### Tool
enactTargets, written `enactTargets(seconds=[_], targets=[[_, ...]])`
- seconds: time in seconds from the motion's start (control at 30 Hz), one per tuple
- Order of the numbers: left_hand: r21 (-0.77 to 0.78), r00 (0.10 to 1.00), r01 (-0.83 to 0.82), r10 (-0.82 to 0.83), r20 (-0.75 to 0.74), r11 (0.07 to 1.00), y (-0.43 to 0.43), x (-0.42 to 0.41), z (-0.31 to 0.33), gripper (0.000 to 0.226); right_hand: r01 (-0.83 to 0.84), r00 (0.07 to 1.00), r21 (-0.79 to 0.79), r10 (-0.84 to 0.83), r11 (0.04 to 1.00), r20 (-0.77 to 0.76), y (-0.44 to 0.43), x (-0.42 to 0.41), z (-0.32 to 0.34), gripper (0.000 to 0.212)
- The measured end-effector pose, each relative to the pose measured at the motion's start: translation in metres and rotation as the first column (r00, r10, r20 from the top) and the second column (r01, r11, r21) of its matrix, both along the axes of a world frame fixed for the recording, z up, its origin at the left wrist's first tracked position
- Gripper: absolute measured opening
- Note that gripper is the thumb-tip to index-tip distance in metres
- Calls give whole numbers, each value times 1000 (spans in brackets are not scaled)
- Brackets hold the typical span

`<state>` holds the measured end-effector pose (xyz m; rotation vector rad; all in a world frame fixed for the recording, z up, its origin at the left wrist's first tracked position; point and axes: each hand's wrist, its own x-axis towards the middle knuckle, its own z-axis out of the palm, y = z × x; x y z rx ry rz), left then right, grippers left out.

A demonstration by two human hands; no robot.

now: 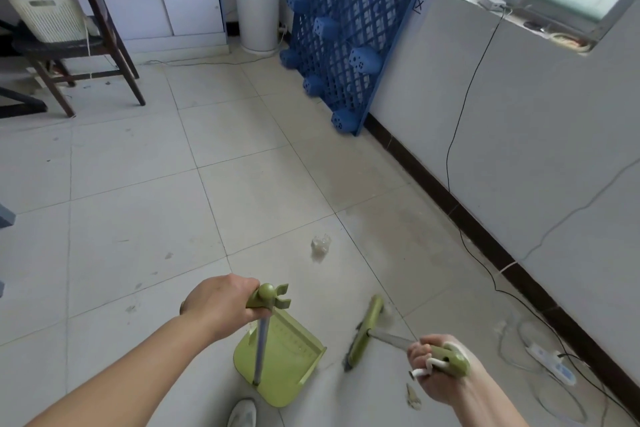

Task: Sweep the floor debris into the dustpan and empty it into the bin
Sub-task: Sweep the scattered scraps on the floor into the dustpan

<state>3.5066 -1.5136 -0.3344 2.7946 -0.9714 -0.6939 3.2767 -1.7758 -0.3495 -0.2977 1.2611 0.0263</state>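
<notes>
One green dustpan [280,360] sits on the tiles [138,218], its upright handle gripped by the left hand [221,305], one broom [365,333] just right of it grasped by the right hand [436,367]; two debris bits (crumpled wrapper [321,246] beyond the dustpan, scrap [412,397] to its right) likely want short, low strokes toward its flat-held mouth.

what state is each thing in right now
green plastic long-handled dustpan, gripped at the handle top by left hand, pan looks empty
green broom, gripped by right hand, head low beside the dustpan
crumpled clear wrapper, loose on the floor, unswept
blue plastic pallet, leaning against the wall
</notes>
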Motion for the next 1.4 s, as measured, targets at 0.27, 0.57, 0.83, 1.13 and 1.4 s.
enactTargets(seconds=[0.27,0.57,0.83,1.13,1.4], targets=[[30,998,69,-70,8,997,-25,81,2,37,-215,970,55,207,975,128,-8,126,-1,35],[22,989,148,-148,11,989,-49,158,-15,39,-138,961,138,99,981,257,-18,279,-50,35],[23,979,203,-202,-19,979,-71,195,-33,42,25,975,196,-67,980,210,-40,312,-88,31],[15,958,287,-287,-9,958,-91,203,-46,42,259,948,228,-292,939,124,-90,243,-79,14],[66,930,367,-366,-29,928,-114,186,-32,45,425,880,286,-466,859,91,-93,117,-67,19]])
